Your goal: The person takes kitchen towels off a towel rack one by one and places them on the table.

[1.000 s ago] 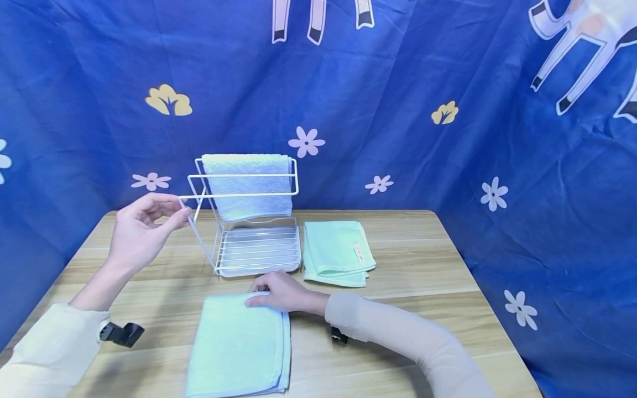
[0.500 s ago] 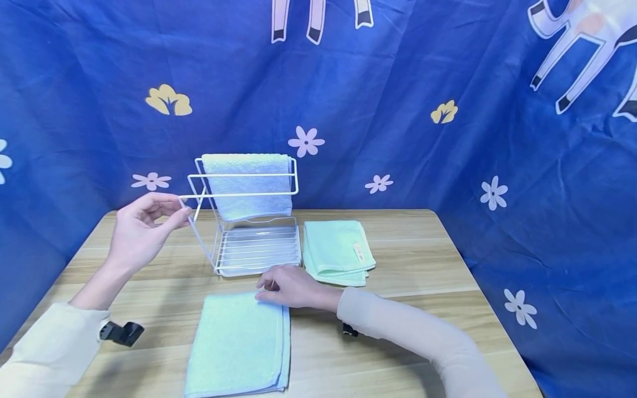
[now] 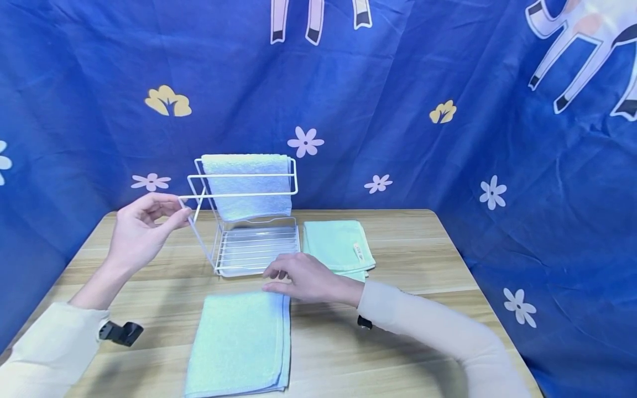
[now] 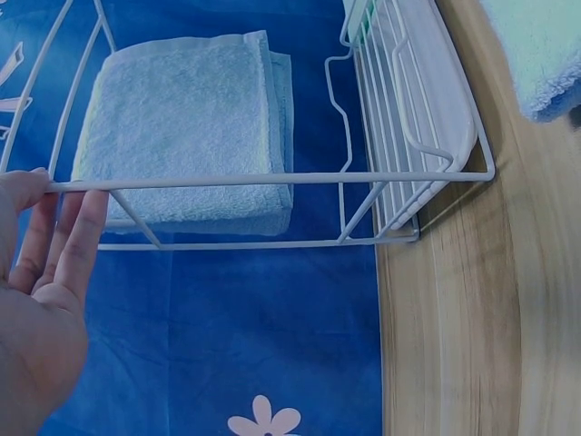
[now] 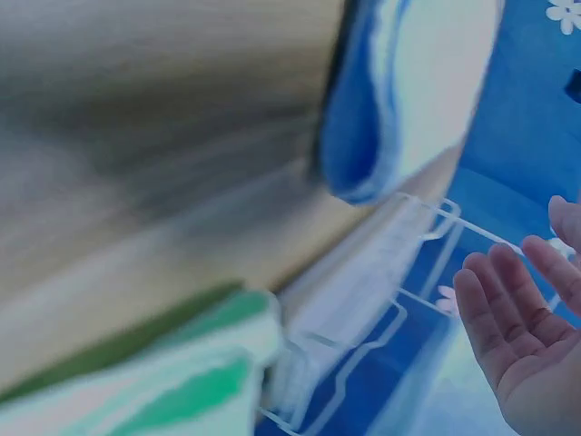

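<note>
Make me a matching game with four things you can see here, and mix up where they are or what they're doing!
Things:
1. towel with the tag
2. left hand
3. white tray
4. right hand

Places and doings:
A. gripping the rack
B. relaxed, holding nothing
C. on the table, right of the rack
D. at the bottom of the rack

Right pairs: 1-C, 2-A, 3-D, 4-B
</note>
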### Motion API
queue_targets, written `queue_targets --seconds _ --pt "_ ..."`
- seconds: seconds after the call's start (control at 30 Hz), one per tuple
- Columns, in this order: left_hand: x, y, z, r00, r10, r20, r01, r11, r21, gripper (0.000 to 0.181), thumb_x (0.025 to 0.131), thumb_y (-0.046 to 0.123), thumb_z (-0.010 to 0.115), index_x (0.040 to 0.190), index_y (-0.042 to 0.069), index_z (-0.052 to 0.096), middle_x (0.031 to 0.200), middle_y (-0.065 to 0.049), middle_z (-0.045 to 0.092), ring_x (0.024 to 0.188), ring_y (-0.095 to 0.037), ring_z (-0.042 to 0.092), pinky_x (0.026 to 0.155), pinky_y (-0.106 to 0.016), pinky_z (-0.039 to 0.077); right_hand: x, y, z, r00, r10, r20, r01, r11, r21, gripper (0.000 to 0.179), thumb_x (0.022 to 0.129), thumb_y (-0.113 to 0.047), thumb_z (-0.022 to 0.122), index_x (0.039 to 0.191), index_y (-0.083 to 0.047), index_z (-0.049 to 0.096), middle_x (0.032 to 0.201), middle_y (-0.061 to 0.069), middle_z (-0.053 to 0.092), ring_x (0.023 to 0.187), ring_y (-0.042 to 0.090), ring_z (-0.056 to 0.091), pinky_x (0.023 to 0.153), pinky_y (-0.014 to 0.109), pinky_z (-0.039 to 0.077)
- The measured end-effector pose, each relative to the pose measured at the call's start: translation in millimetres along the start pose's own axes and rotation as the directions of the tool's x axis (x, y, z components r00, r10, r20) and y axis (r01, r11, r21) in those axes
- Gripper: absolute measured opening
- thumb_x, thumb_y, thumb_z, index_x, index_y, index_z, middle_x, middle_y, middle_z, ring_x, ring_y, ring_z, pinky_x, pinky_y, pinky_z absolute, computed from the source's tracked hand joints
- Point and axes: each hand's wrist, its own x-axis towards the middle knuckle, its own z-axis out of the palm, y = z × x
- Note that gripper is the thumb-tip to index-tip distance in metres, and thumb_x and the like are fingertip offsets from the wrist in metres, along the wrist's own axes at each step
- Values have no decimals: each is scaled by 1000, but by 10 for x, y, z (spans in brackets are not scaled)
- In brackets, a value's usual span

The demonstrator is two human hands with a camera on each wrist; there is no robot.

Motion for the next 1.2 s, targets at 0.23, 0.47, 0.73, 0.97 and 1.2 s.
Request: queue_targets --seconds 0.23,0.47,0.73,0.97,1.2 --pt "6 -10 -2 1000 -1 1 1 1000 4 23 90 -13 74 111 -7 68 91 19 73 76 6 73 71 -9 64 -3 -148 -329 993 -88 -84 89 996 5 24 100 -32 75 115 -15 78 108 0 79 91 8 72 74 15 60" --pt "8 -5 3 1000 5 -1 -5 1000 -29 23 89 -15 73 111 -10 67 90 18 74 76 5 73 70 -9 64 8 -259 -613 972 -163 -170 161 987 -27 24 97 -31 77 115 -15 78 106 -3 77 88 5 69 71 7 51" --pt "6 5 2 1000 9 -5 -9 998 -67 24 89 -16 72 108 -3 70 89 16 75 75 4 74 70 -10 64 75 -370 -974 934 -247 -257 248 968 -28 27 97 -25 78 118 -9 78 105 1 77 92 6 70 78 10 57" --pt "6 -1 7 1000 4 -6 -4 997 -77 26 89 -16 72 107 2 72 90 15 75 76 5 73 70 -10 64 194 -411 -1247 910 -293 -294 285 956 -70 28 96 -24 80 117 -7 77 106 3 78 97 10 73 84 10 58" --pt "5 -2 6 1000 -13 5 14 994 -111 24 89 -16 72 109 -2 70 90 13 75 77 3 74 70 -11 65 365 -341 -1481 920 -261 -291 255 965 -59 33 96 -25 80 123 -7 75 116 6 77 103 14 72 89 13 59"
